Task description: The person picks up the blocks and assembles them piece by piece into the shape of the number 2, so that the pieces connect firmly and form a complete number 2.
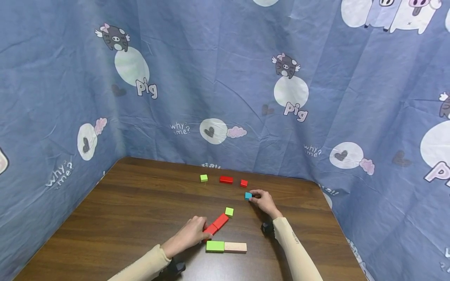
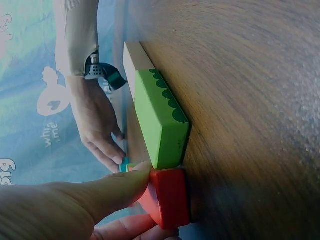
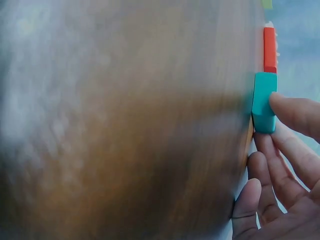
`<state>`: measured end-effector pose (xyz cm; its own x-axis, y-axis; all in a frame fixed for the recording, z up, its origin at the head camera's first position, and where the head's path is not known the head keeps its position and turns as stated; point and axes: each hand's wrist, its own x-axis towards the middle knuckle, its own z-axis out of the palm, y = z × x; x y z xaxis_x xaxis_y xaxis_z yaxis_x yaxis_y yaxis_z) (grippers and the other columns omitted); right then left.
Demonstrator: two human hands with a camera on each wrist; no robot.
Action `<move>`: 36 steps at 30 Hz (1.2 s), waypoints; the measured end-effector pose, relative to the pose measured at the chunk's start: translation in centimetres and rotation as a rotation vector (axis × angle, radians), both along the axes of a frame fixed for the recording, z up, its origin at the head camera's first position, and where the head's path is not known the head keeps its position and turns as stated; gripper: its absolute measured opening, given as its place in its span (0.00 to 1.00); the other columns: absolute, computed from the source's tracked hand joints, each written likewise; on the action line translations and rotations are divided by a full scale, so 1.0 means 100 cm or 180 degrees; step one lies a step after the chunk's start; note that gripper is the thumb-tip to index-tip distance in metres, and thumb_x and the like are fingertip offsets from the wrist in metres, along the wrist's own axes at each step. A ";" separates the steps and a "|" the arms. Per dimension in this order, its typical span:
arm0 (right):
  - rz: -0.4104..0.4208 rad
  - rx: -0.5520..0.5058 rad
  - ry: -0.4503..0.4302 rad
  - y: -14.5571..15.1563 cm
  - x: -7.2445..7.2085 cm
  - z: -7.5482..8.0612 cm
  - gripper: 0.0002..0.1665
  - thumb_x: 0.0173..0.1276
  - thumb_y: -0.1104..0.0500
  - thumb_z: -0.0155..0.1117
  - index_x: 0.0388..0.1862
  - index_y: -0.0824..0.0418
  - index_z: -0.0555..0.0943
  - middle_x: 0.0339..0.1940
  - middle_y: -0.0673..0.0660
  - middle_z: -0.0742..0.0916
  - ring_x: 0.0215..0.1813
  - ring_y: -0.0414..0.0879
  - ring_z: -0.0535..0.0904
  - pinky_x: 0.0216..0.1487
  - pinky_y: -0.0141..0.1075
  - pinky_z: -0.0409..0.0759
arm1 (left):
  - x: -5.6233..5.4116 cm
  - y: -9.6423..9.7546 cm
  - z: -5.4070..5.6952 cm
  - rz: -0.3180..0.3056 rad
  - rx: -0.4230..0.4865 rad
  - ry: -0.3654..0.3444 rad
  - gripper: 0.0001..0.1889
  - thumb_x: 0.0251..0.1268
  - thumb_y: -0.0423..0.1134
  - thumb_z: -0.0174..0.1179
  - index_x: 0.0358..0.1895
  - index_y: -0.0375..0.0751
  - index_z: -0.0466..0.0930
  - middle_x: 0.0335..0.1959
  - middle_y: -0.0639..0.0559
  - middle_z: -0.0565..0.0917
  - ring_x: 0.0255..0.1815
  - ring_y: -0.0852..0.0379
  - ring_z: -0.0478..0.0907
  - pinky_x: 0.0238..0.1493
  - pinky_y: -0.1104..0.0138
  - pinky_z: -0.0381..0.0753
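Note:
My left hand (image 1: 191, 232) pinches the nearer red block (image 1: 211, 229) between thumb and fingers. That block lies in a slanted row, end to end with a second red block (image 1: 220, 221), and a light-green cube (image 1: 229, 212) stands at the row's far end. Just in front, a green block (image 1: 215, 246) meets a plain wooden block (image 1: 235, 247) end to end. In the left wrist view, the held red block (image 2: 172, 195) sits close beside the green block's corner. Farther off, my right hand (image 1: 264, 202) pinches a blue cube (image 1: 248, 196) on the table; fingers and thumb also show around the cube (image 3: 265, 102) in the right wrist view.
Toward the back of the brown wooden table (image 1: 147, 203) lie another green cube (image 1: 204, 178), a red block (image 1: 226, 179) and a small red cube (image 1: 244, 183). Blue printed curtain (image 1: 225, 97) hangs behind and along both sides.

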<state>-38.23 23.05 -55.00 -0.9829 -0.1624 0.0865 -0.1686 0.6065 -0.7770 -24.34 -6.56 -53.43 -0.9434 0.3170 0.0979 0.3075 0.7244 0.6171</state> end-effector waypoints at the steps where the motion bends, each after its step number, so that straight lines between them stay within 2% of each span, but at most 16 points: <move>1: 0.0006 0.0008 -0.0001 -0.001 0.000 0.000 0.17 0.61 0.62 0.68 0.50 0.61 0.83 0.44 0.58 0.87 0.42 0.45 0.80 0.40 0.36 0.76 | 0.000 0.000 0.000 -0.0002 -0.0003 0.0012 0.15 0.46 0.39 0.74 0.23 0.38 0.74 0.16 0.59 0.67 0.18 0.63 0.62 0.18 0.71 0.59; 10: 0.0140 0.0065 -0.0052 -0.010 0.003 0.000 0.16 0.61 0.60 0.69 0.49 0.59 0.84 0.44 0.57 0.86 0.41 0.44 0.79 0.38 0.34 0.75 | 0.000 -0.001 -0.001 0.0001 0.0004 0.0039 0.16 0.46 0.39 0.74 0.22 0.38 0.73 0.16 0.59 0.66 0.17 0.63 0.62 0.18 0.71 0.59; 19: 0.0335 0.0108 -0.0035 -0.022 0.008 0.001 0.16 0.61 0.59 0.70 0.48 0.61 0.84 0.39 0.57 0.87 0.33 0.40 0.77 0.33 0.32 0.75 | 0.001 0.000 -0.002 0.0009 0.0019 0.0042 0.16 0.46 0.39 0.74 0.22 0.38 0.73 0.16 0.59 0.67 0.17 0.63 0.62 0.18 0.71 0.59; 29: 0.0546 0.0139 0.0000 -0.035 0.010 0.001 0.15 0.61 0.60 0.70 0.47 0.62 0.84 0.35 0.55 0.87 0.29 0.39 0.75 0.29 0.31 0.74 | 0.001 -0.001 -0.002 0.0037 0.0009 0.0075 0.16 0.45 0.40 0.74 0.22 0.39 0.73 0.16 0.59 0.67 0.17 0.63 0.62 0.17 0.71 0.59; 36: 0.0679 0.0296 0.0185 -0.039 0.013 0.001 0.16 0.61 0.58 0.70 0.48 0.60 0.85 0.42 0.56 0.87 0.39 0.41 0.77 0.39 0.33 0.75 | 0.001 -0.001 -0.002 0.0022 0.0022 0.0055 0.16 0.46 0.39 0.74 0.22 0.38 0.73 0.16 0.59 0.66 0.17 0.63 0.62 0.17 0.71 0.59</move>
<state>-36.95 19.17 -54.87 -0.9193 -0.3757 0.1168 -0.3433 0.6209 -0.7048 -24.24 -6.65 -53.63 -0.9436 0.3099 0.1165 0.3133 0.7222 0.6167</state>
